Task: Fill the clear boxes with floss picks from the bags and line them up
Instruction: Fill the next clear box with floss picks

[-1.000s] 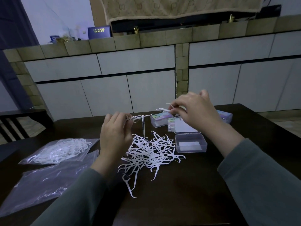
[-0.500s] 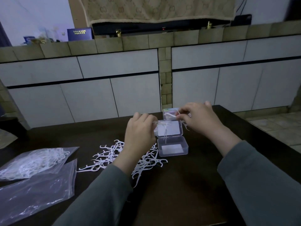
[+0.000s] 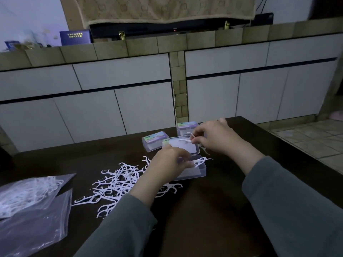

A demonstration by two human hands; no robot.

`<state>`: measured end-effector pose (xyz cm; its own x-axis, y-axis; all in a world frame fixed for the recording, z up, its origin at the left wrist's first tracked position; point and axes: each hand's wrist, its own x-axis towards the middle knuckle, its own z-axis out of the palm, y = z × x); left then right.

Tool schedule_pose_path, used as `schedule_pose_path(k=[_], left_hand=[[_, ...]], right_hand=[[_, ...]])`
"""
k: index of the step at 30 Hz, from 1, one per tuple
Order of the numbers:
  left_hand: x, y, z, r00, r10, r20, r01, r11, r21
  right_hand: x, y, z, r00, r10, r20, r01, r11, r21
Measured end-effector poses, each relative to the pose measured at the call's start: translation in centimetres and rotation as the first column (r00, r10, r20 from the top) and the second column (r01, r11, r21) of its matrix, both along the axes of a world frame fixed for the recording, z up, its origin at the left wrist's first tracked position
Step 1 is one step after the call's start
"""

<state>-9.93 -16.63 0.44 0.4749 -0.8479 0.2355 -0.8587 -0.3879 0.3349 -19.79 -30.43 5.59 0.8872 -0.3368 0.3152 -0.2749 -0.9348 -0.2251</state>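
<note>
Three clear boxes [image 3: 155,140], two bags [image 3: 27,193]; left hand [image 3: 168,164] and right hand [image 3: 217,140] each pinch floss picks [image 3: 201,160].

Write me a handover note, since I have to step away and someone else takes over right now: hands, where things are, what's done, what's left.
Left hand: fingers pinch a small bunch of floss picks over the open clear box.
Right hand: pinches a few picks above the box's raised lid.
Loose pile of picks lies left of the open box. One bag with picks and one flat bag lie at far left.
Done: two closed boxes stand behind the open one; their contents are unclear.
Left: load the held picks, work through the pile and the bag, close the box, line the boxes up.
</note>
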Motion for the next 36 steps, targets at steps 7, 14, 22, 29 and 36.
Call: schedule_pose_path(k=[7,14,22,29,36], left_hand=[[1.3,3.4,0.6,0.965,0.106,-0.239,-0.12,0.992,-0.045],[1.1,3.1,-0.4,0.939,0.085,-0.333,-0.091,0.996,-0.002],[1.1,3.6,-0.6,0.921,0.076,-0.382,-0.098,0.994,-0.04],[1.1,3.5,-0.5,0.904,0.097,-0.417,-0.122,0.992,-0.033],[1.0,3.4,-0.5,0.906,0.107,-0.41,-0.13,0.991,-0.029]], right_hand=[[0.5,0.5,-0.2,0.987,0.023,-0.158,-0.015,0.999,0.05],[1.8,2.1,-0.6,0.979,0.203,-0.033,-0.196,0.968,0.158],[2.2,1.8,-2.1,0.953,0.099,-0.287,-0.09,0.995,0.044],[1.2,1.6,-0.6,0.944,-0.03,-0.328,-0.015,0.991,-0.134],[0.5,1.3,-0.5,0.881,-0.111,-0.46,0.079,0.993,-0.089]])
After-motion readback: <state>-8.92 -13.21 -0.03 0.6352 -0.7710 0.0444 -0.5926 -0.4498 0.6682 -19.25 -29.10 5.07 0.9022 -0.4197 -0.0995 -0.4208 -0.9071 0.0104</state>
